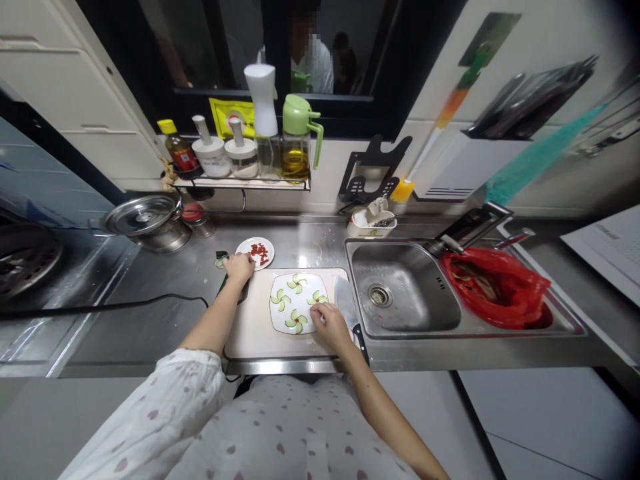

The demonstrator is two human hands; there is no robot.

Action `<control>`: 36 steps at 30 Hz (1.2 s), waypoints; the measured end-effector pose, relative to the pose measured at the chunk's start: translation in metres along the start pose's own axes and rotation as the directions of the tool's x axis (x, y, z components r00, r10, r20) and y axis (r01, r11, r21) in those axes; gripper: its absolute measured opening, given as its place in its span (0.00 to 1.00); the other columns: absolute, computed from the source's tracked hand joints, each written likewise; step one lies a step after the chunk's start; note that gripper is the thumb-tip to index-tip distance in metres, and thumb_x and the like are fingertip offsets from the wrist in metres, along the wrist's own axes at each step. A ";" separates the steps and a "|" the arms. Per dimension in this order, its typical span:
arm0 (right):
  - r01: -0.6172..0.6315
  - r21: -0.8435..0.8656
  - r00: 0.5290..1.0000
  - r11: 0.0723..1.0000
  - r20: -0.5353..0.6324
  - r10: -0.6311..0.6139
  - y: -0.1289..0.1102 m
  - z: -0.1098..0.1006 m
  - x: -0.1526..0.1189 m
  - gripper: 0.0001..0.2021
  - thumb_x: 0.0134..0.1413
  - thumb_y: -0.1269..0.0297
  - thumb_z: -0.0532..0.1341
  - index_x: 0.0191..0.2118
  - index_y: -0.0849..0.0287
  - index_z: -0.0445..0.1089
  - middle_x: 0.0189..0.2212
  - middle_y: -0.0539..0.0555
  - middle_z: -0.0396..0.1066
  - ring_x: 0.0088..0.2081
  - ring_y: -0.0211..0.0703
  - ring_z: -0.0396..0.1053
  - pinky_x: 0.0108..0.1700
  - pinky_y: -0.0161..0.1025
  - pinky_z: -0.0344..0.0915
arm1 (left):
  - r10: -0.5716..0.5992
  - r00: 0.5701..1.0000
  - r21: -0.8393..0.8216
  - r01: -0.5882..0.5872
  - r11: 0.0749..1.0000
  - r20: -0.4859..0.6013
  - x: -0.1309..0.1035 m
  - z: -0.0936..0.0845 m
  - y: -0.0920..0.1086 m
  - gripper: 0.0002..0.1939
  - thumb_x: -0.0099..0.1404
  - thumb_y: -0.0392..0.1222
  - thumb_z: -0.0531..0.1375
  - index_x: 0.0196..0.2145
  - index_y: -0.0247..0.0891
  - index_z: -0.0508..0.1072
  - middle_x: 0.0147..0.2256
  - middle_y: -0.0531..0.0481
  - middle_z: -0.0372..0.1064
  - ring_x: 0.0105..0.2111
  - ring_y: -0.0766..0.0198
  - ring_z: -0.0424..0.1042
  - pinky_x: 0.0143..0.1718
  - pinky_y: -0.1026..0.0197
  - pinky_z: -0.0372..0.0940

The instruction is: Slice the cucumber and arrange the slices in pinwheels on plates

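Note:
My left hand [240, 268], its fingers curled together, is at the near-left rim of a small round white plate [256, 241] bearing chopped red bits [259, 253]. Whatever its fingertips grip is hidden. At the right side of a squarish white plate [277, 323], my right hand [329, 324] holds its fingers pinched beside a flower of green slices [317, 298]. Anything in that pinch is too small to make out. Several such flowers with red centres lie on this plate, which rests on a pale cutting board [250, 340]. A black-handled knife [345, 300] lies on the board's right side, partly behind my right hand.
A steel sink [410, 293] with a red plastic bag [495, 293] adjoins the board on the right. Further left stand a lidded pot [150, 223] and a black cable [125, 303]. A rack [245, 183] with bottles and jars hangs behind.

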State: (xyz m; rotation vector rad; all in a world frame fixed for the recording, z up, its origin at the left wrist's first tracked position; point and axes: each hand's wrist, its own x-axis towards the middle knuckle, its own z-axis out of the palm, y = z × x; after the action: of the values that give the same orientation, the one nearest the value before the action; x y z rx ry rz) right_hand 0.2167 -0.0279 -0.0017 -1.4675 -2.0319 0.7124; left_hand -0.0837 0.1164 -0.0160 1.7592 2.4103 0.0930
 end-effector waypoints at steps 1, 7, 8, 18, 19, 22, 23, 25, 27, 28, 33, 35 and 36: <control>0.000 -0.001 1.000 1.000 0.000 0.000 0.000 0.000 0.000 0.08 0.59 0.68 0.54 0.34 0.56 0.70 0.30 0.52 0.69 0.36 0.43 0.65 0.43 0.37 0.60 | 0.002 1.000 0.007 -0.002 1.000 0.000 0.000 0.000 -0.001 0.16 0.61 0.44 0.53 0.40 0.39 0.78 0.45 0.36 0.74 0.46 0.46 0.69 0.47 0.48 0.52; -0.016 0.016 1.000 1.000 0.004 0.016 -0.001 -0.001 -0.001 0.09 0.60 0.67 0.54 0.34 0.56 0.70 0.29 0.52 0.69 0.36 0.43 0.65 0.42 0.37 0.60 | -0.079 0.997 -0.143 0.080 0.986 0.010 0.007 0.000 -0.007 0.15 0.63 0.46 0.53 0.39 0.42 0.78 0.42 0.39 0.76 0.46 0.47 0.71 0.47 0.49 0.55; -0.016 0.019 1.000 1.000 0.004 0.016 -0.001 -0.002 -0.001 0.09 0.60 0.67 0.53 0.33 0.57 0.70 0.29 0.52 0.69 0.36 0.43 0.65 0.42 0.37 0.60 | -0.102 0.995 -0.202 0.103 0.974 0.017 0.009 0.001 -0.009 0.14 0.63 0.46 0.54 0.39 0.42 0.78 0.41 0.40 0.77 0.45 0.48 0.71 0.46 0.50 0.56; 0.002 0.029 1.000 1.000 0.003 -0.002 -0.003 0.001 0.002 0.08 0.60 0.68 0.54 0.34 0.57 0.70 0.30 0.53 0.70 0.36 0.43 0.65 0.41 0.37 0.60 | -0.141 0.989 -0.700 0.135 0.701 0.050 0.002 0.002 -0.014 0.11 0.59 0.46 0.59 0.31 0.37 0.76 0.27 0.50 0.76 0.32 0.61 0.73 0.37 0.62 0.63; 0.006 0.029 1.000 1.000 0.003 -0.007 -0.004 0.001 0.003 0.08 0.60 0.68 0.54 0.33 0.56 0.70 0.30 0.53 0.70 0.36 0.43 0.65 0.40 0.38 0.60 | -0.126 0.991 -0.737 0.117 0.666 0.043 -0.002 0.002 -0.014 0.11 0.58 0.46 0.59 0.31 0.36 0.76 0.28 0.50 0.76 0.33 0.61 0.73 0.37 0.62 0.63; 0.011 0.029 1.000 1.000 0.007 -0.012 -0.005 0.002 0.004 0.08 0.60 0.67 0.54 0.33 0.56 0.70 0.30 0.53 0.70 0.36 0.43 0.65 0.40 0.38 0.60 | -0.088 0.996 -0.807 0.075 0.586 0.029 -0.013 0.000 -0.012 0.13 0.58 0.48 0.59 0.32 0.34 0.76 0.31 0.48 0.77 0.35 0.61 0.73 0.39 0.63 0.64; 0.012 0.029 1.000 1.000 0.008 -0.013 -0.006 0.003 0.004 0.08 0.60 0.67 0.54 0.33 0.56 0.70 0.30 0.53 0.70 0.36 0.44 0.65 0.40 0.38 0.60 | -0.079 0.996 -0.824 0.068 0.562 0.029 -0.017 0.000 -0.011 0.14 0.58 0.49 0.60 0.33 0.34 0.76 0.33 0.47 0.77 0.36 0.61 0.73 0.39 0.63 0.65; 0.018 0.030 1.000 0.999 0.010 -0.018 -0.006 0.004 0.004 0.08 0.60 0.67 0.54 0.33 0.56 0.70 0.30 0.52 0.70 0.36 0.43 0.65 0.40 0.38 0.60 | -0.060 0.998 -0.862 0.057 0.504 0.031 -0.027 -0.001 -0.009 0.16 0.57 0.51 0.61 0.33 0.34 0.76 0.35 0.45 0.77 0.38 0.60 0.73 0.41 0.62 0.65; 0.024 0.032 1.000 0.999 0.012 -0.024 -0.006 0.004 0.005 0.09 0.60 0.67 0.54 0.33 0.56 0.70 0.30 0.52 0.69 0.36 0.43 0.65 0.40 0.38 0.60 | -0.039 0.998 -0.880 0.060 0.471 0.047 -0.039 0.000 -0.007 0.18 0.56 0.53 0.62 0.33 0.34 0.76 0.36 0.45 0.77 0.39 0.60 0.73 0.42 0.61 0.65; 0.026 0.032 1.000 0.999 0.015 -0.026 -0.006 0.004 0.005 0.09 0.60 0.67 0.54 0.33 0.56 0.70 0.30 0.52 0.69 0.36 0.43 0.65 0.40 0.38 0.60 | -0.026 0.998 -0.884 0.064 0.463 0.059 -0.047 0.002 -0.006 0.18 0.56 0.54 0.62 0.33 0.34 0.76 0.36 0.45 0.77 0.39 0.60 0.73 0.42 0.61 0.65; 0.028 0.027 0.999 0.999 0.038 -0.029 -0.009 0.005 0.009 0.08 0.59 0.68 0.54 0.33 0.56 0.70 0.30 0.52 0.69 0.36 0.43 0.64 0.41 0.38 0.60 | 0.137 0.989 -0.880 -0.012 0.475 0.060 -0.090 0.014 0.003 0.16 0.56 0.52 0.60 0.31 0.36 0.76 0.32 0.47 0.75 0.32 0.63 0.71 0.38 0.61 0.64; 0.040 0.027 0.998 0.999 0.044 -0.042 -0.012 0.006 0.012 0.08 0.60 0.68 0.54 0.33 0.56 0.70 0.30 0.52 0.69 0.36 0.43 0.64 0.41 0.38 0.60 | 0.194 0.979 -0.845 -0.051 0.532 0.063 -0.108 0.017 0.007 0.15 0.58 0.51 0.59 0.32 0.36 0.76 0.32 0.48 0.75 0.30 0.63 0.69 0.36 0.61 0.63; 0.050 0.025 0.998 0.998 0.046 -0.051 -0.014 0.007 0.013 0.08 0.60 0.68 0.55 0.33 0.56 0.70 0.30 0.52 0.69 0.36 0.43 0.64 0.41 0.38 0.60 | 0.217 0.974 -0.826 -0.065 0.560 0.071 -0.116 0.017 0.010 0.15 0.58 0.51 0.58 0.32 0.37 0.76 0.31 0.48 0.75 0.29 0.63 0.69 0.34 0.61 0.63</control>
State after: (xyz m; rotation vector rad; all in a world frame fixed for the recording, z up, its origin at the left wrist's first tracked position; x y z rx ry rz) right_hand 0.1993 -0.0200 0.0040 -1.3933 -2.0814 0.7539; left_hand -0.0374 0.0087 -0.0215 1.3829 1.6164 0.9021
